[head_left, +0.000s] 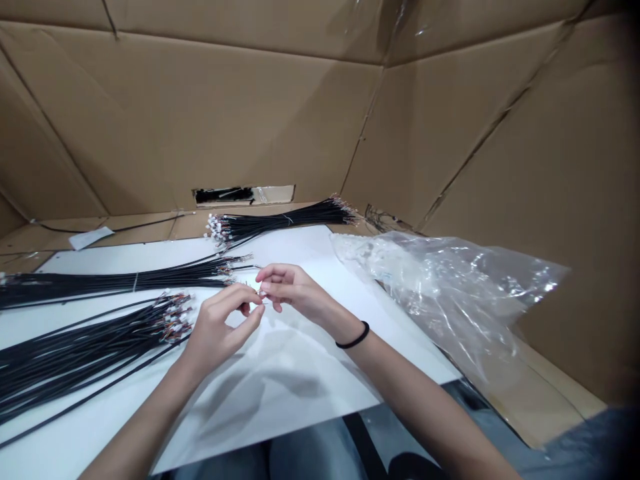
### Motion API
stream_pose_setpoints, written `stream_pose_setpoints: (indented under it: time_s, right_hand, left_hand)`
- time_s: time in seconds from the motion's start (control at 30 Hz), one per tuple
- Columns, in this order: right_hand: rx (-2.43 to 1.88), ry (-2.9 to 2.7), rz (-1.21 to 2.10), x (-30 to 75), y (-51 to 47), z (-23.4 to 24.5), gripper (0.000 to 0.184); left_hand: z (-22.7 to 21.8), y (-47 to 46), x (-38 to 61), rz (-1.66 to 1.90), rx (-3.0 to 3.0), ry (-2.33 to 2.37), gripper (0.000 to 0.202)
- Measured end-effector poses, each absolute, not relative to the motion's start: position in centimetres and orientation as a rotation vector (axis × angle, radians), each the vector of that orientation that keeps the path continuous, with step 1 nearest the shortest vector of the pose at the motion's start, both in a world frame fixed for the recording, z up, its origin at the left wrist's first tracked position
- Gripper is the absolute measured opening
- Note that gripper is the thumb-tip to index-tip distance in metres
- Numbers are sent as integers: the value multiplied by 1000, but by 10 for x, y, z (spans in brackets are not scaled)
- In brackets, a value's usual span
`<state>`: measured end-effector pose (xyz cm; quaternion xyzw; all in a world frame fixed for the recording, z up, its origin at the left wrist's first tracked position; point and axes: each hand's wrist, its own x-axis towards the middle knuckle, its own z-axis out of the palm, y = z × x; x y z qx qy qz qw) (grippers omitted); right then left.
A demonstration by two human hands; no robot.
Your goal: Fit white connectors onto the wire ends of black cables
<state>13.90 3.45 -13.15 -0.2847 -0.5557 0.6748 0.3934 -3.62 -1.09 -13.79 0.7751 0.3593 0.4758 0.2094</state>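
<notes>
Head view puts both your hands over the middle of the white sheet [305, 380], fingertips meeting. Your left hand [220, 330] and right hand [293, 288] are each pinched on a small part [260, 291] held between them just above the sheet; it is too tiny to make out what it is. A black band [353, 337] sits on your right wrist.

To your left lie three lots of black cables. The nearest bundle [95, 350] fans out with its tipped ends just beside your left knuckles. The middle bundle [115, 282] points its ends towards your right fingers. The far bundle [280, 220] lies at the back edge of the sheet, well apart from both hands.

On your right, a crumpled clear plastic bag [450, 287] covers the sheet's right edge and spills onto the cardboard floor. Cardboard walls [200, 113] close in the back and the right side, with a cut slot [243, 195] low in the back wall.

Your open room is the bare stretch of sheet under and in front of your wrists, reaching to its near edge, which runs slantwise over your lap.
</notes>
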Motion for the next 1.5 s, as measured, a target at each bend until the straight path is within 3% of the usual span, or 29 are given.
stream_pose_setpoints:
  time_s: [0.3,0.77,1.07,1.5]
  right_hand:
    - [-672,-1032,1874,139,18,-136,26]
    - [-521,-1090,1910,146,19,-137,14]
    - [-430,-1163,1899,147,21,-139,17]
    - [-530,-991,1991,146,23,-137,16]
  left_hand:
    - [-138,-16,-29,1332,2394,995,7]
    - [-135,-14,-30,1209,1706,968,5]
    - [-133,-17,-33,1023,1446,952,12]
    - [-135,-20,-28,1273,2179,966,16]
